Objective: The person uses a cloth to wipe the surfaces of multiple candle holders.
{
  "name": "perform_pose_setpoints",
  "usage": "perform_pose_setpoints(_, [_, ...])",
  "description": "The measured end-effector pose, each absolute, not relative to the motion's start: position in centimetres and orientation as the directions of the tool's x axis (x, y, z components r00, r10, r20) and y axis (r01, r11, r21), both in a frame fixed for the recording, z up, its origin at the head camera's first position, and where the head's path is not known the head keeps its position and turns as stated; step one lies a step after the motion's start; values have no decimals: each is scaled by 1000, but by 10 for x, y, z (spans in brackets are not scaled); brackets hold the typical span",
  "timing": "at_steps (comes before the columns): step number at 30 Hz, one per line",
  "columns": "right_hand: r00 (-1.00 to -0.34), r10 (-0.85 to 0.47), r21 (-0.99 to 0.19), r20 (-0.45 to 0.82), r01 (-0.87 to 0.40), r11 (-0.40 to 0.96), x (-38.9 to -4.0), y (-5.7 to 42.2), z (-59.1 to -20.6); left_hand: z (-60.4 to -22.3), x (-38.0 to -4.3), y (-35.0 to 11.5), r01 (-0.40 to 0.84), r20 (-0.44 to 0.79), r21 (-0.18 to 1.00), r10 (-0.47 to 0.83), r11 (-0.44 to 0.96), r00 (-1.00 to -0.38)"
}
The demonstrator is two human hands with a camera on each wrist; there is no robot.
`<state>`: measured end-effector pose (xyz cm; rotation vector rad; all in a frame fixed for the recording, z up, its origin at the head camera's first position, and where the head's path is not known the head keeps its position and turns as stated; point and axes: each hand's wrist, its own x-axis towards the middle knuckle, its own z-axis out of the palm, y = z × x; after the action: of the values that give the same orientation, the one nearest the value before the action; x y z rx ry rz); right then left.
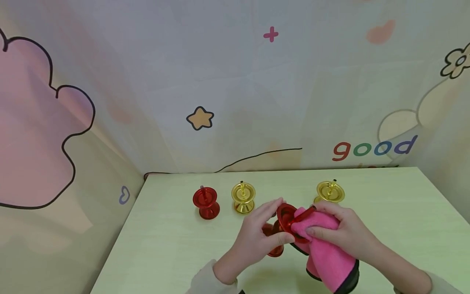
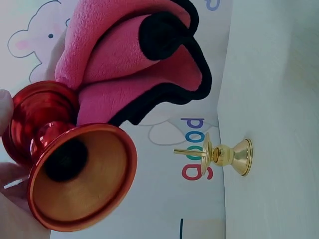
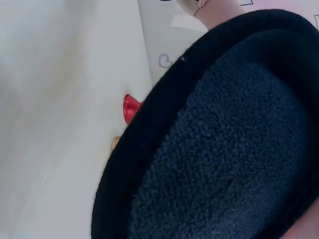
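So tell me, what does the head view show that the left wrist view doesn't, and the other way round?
Only the head view: the right hand, a standing red dish, the gold dish beside it and the star drawing.
Only the left wrist view: the dark hollow under the held red dish and a dot-eyed drawing.
Both: that held dish, the pink cloth, the left hand, "good" and the gold dish nearest that word.
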<state>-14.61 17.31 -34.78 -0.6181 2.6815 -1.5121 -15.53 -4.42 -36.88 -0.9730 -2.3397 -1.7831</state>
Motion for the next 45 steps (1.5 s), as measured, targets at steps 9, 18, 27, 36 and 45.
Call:
perform_pose_setpoints(9, [-781,-560,-826,278,-492,276,-150,178,-345,-368,-164,-54,181,268,963,657,-198,-705])
perform_pose_setpoints(18, [-913,-365,-857,181,-328,397,-156,176,-359,-380,-165,-42,359,321,933,359,42,-877])
perform_pose_setpoints(27, [-957,-259,-876,132,-235,421,-156,165,-366,-389,-164,-37,653,521,677,405,339,-751])
perform_pose_setpoints(36, [-950,-283,-861,131,-251,442,-159,164,-366,-379,-176,-40,688,525,643,461,337,-716])
perform_pose_setpoints(45, [-860,-452,-856,235,-404,323,-169,173,-364,-371,-186,-50,357,191,920,606,164,-772])
